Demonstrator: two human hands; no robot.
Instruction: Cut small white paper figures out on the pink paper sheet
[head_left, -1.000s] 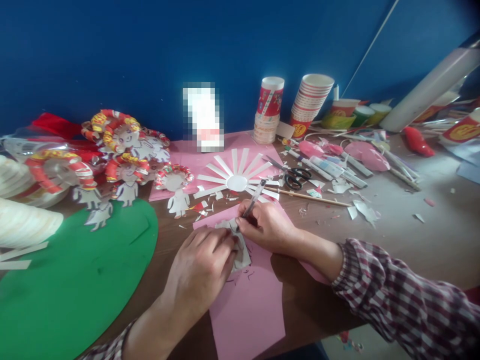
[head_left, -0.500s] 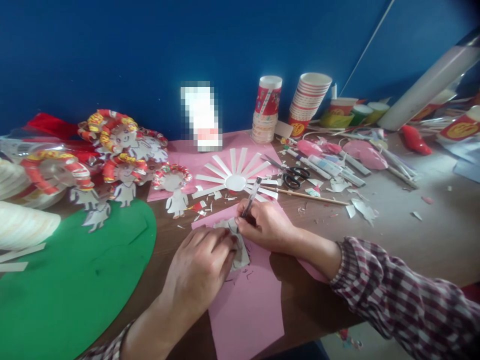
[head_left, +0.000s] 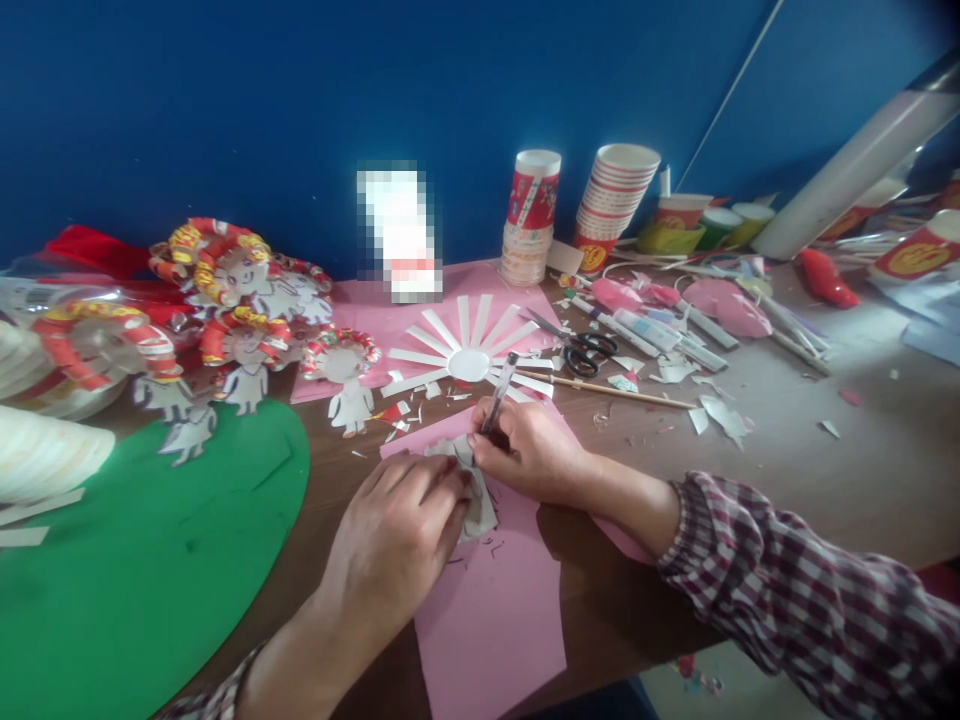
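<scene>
The right hand (head_left: 529,448) grips a pen (head_left: 499,393), while the left hand (head_left: 397,520) rests bent-fingered over a white paper piece (head_left: 481,515); whether it pinches it cannot be told. Both poses look nearly unchanged; the whole view has slid slightly leftward. The piece lies at frame centre, between the hands, on a pink sheet (head_left: 495,620). Scissors (head_left: 589,353) lie right of upper centre.

The pen (head_left: 499,396) in the right hand (head_left: 534,452) stands slightly steeper than before. Its top end has swung leftward above that hand.
</scene>
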